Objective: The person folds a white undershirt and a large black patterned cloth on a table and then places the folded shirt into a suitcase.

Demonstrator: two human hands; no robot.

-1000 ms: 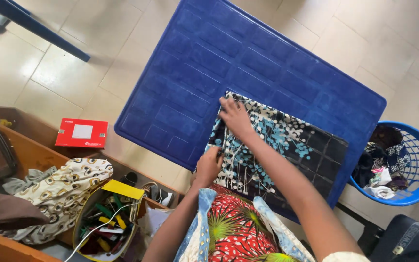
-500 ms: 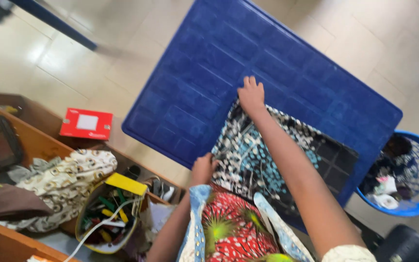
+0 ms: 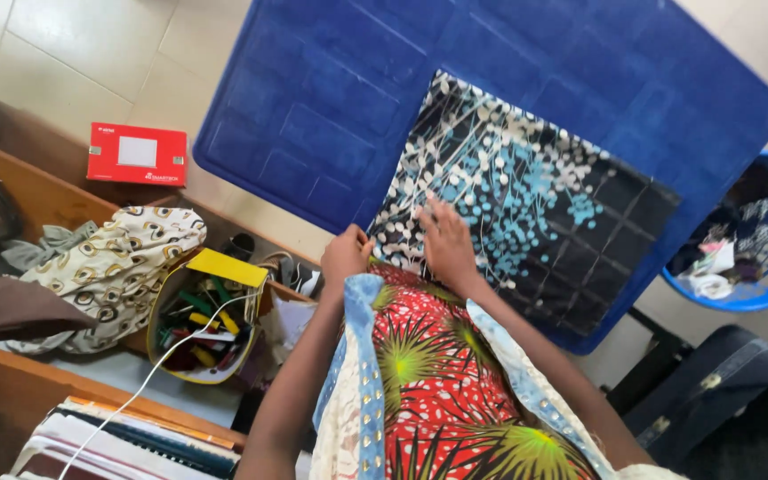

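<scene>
right hand (image 3: pixel 444 246) pulled back, blue table (image 3: pixel 331 98), tiled floor (image 3: pixel 91 53)

Black, blue-and-white speckled cloth (image 3: pixel 526 200)

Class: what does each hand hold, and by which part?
Left hand pinches the black, white-and-blue patterned cloth at its near-left corner; right hand lies flat, holding nothing.

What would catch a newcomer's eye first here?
The big blue plastic table fills the upper middle, with a folded black cloth printed with white and turquoise dots lying on it. The right hand presses flat on the cloth's near edge, and the left hand pinches its near corner. A round blue plastic basket of scraps sits at right.
</scene>
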